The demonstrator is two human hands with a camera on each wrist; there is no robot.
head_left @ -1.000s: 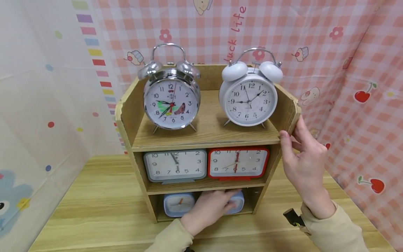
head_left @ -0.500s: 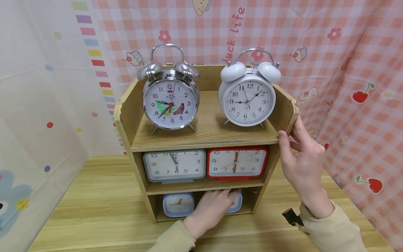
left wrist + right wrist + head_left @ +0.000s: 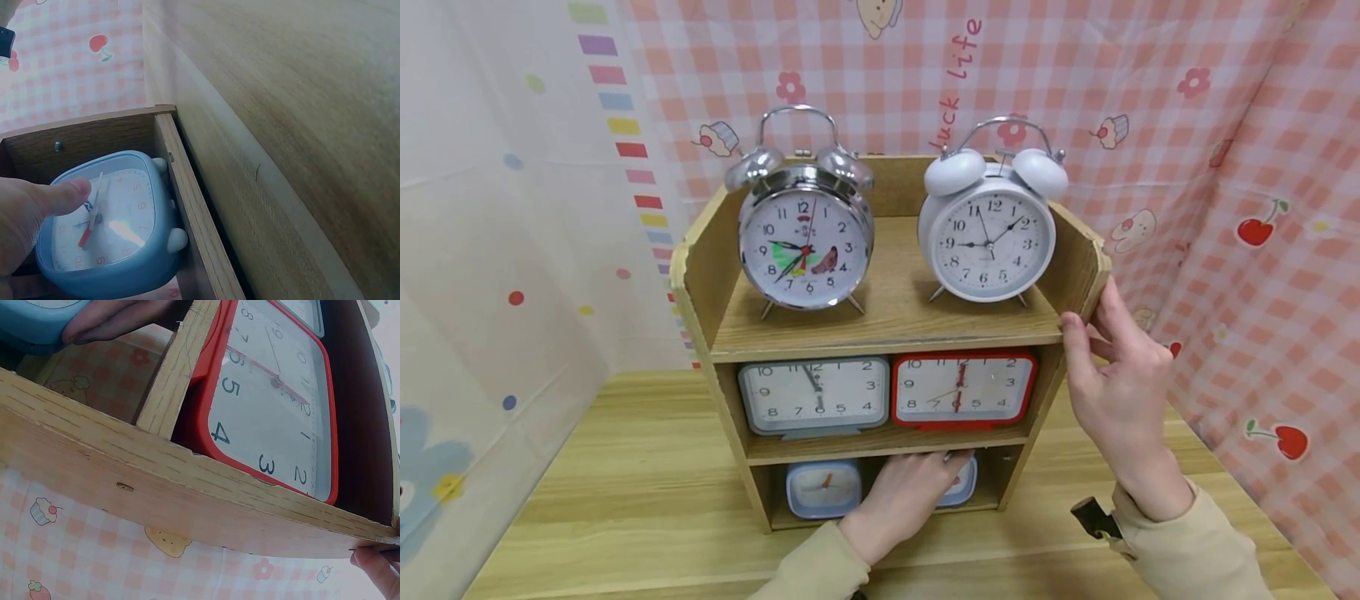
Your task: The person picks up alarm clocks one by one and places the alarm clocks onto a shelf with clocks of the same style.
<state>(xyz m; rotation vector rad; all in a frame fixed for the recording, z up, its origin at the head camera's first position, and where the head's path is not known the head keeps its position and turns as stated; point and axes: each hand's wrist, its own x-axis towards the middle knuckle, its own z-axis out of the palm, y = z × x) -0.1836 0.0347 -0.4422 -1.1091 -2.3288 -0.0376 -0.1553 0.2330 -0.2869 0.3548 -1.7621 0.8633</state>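
Note:
On the lowest level of a wooden shelf (image 3: 891, 258), my left hand (image 3: 898, 500) holds a small light-blue alarm clock (image 3: 125, 244) in the right half. The left wrist view shows the thumb (image 3: 62, 197) lying across its face; the other fingers are mostly hidden. My right hand (image 3: 1123, 392) grips the upper right side panel, thumb at the front edge and fingers outside. Above the left hand, a red rectangular clock (image 3: 1000, 387) and a grey one (image 3: 790, 396) fill the middle level. Another small blue clock (image 3: 808, 496) stands at the lower left.
A silver twin-bell alarm clock (image 3: 820, 275) and a white twin-bell one (image 3: 962, 271) stand on top. Beneath is a wood-grain table (image 3: 595, 500). A pink checked cloth (image 3: 715, 67) hangs behind and to the right, a white printed one on the left.
My left hand has settled over the lower right blue clock, its fingers drawing in and back. The right hand keeps its place on the side panel. The whole view shifts slightly.

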